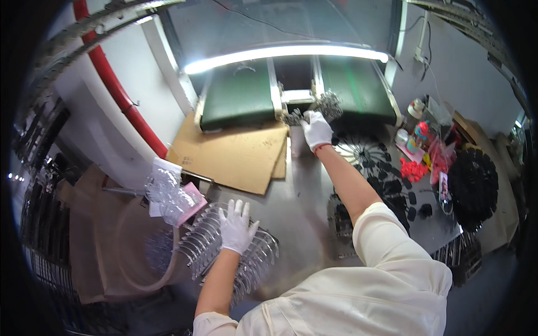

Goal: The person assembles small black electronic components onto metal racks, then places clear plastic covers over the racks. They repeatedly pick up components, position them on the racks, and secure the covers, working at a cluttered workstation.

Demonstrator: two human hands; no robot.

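Note:
My left hand (236, 228), in a white glove, lies with fingers spread on a row of clear curved plastic pieces (200, 238) that look like hangers. They sit close together at the near left of the metal table (291, 215). Farther off, my right hand (318, 131), gloved too, reaches to the far table edge. Its fingers are bent together at a small heap of grey metal wire pieces (293, 117); what they pinch is too small to make out. A second tangled heap of metal pieces (329, 105) lies just beyond it.
Two green conveyor belts (238, 95) stand behind the table under a lit tube lamp (286, 53). Flat cardboard (230, 159) lies at left, near clear plastic bags (168, 193). To the right are black round-ended parts (386, 182), red pieces (413, 169) and bottles (415, 140).

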